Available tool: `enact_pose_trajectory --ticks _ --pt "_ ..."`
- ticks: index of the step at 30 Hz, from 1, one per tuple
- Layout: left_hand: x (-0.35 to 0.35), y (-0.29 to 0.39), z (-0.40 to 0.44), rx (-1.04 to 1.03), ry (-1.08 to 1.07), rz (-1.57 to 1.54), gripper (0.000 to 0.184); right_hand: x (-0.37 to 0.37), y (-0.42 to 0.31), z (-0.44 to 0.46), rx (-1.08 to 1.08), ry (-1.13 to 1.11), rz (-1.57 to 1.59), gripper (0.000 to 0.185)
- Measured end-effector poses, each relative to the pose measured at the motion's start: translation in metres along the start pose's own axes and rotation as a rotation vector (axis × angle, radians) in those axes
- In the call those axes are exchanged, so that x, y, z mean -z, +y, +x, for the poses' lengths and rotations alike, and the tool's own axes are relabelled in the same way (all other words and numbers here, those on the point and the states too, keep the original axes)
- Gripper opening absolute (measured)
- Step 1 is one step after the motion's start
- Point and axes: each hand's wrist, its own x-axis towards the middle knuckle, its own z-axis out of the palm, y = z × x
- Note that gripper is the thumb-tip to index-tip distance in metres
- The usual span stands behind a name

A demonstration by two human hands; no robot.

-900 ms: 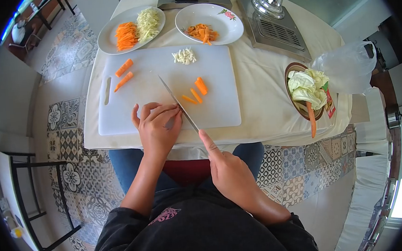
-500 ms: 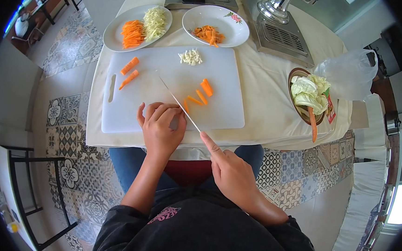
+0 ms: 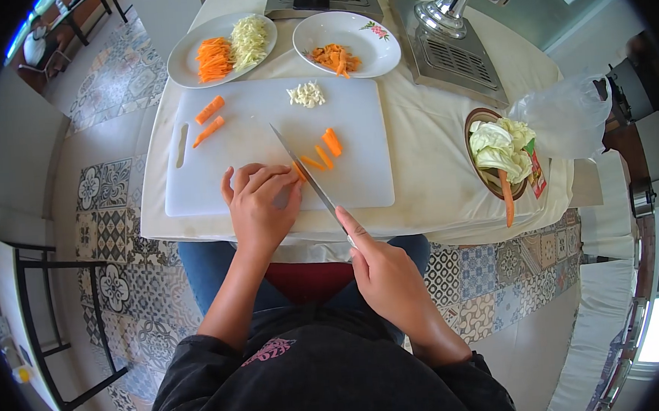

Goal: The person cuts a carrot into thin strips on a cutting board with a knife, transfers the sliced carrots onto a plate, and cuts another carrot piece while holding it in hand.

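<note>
My right hand (image 3: 383,266) is closed round the handle of a knife (image 3: 304,173), index finger along its spine. The blade slants up and left over the white cutting board (image 3: 221,190). Beside the blade, the fingertips of my left hand (image 3: 261,206) pinch a small carrot piece (image 3: 299,171), mostly hidden by fingers and blade. Right of the knife lie thin carrot slices (image 3: 324,157) and a thicker carrot piece (image 3: 331,142). Two carrot chunks (image 3: 210,109) rest at the board's upper left. Chopped white bits (image 3: 306,94) sit near its top edge.
Behind the board are a plate (image 3: 179,63) of shredded carrot and cabbage and a flowered plate (image 3: 388,60) with orange peelings. A metal stove (image 3: 453,63) stands back right. On the right are a bowl (image 3: 472,146) with cabbage and carrot, and a plastic bag (image 3: 568,116). A person (image 3: 37,46) sits far left.
The knife and my right hand have shifted slightly right, and the blade's angle is steeper. My left hand stays at the carrot piece. The whole view has moved slightly.
</note>
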Motion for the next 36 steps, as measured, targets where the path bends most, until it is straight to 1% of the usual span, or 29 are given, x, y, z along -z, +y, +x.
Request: enact_pose_trajectory --ticks 14,17,23,26,29,36 --pt "0.0004 0.0003 0.0001 0.022 0.002 0.01 0.016 -0.0046 -0.0071 0.0011 0.023 0.043 -0.056 0.067" --pt "0.0013 0.0012 0.0005 -0.006 -0.032 0.031 0.02 -0.005 -0.0059 0.0019 0.025 0.044 -0.052 0.067" --pt "0.0033 0.0052 0.0035 -0.028 -0.102 0.095 0.019 -0.0013 -0.0036 0.002 0.008 0.053 -0.024 0.066" --pt "0.0026 0.0053 0.0038 -0.006 -0.114 0.084 0.021 -0.0007 -0.0033 0.002 0.0 0.046 -0.032 0.066" --pt "0.003 0.0062 0.0048 0.072 -0.134 0.075 0.021 0.0 -0.0037 0.0027 -0.001 0.04 -0.022 0.065" --pt "-0.0012 0.0031 0.002 -0.006 -0.065 0.081 0.022 -0.0028 -0.0031 0.003 -0.004 0.01 0.005 0.066"
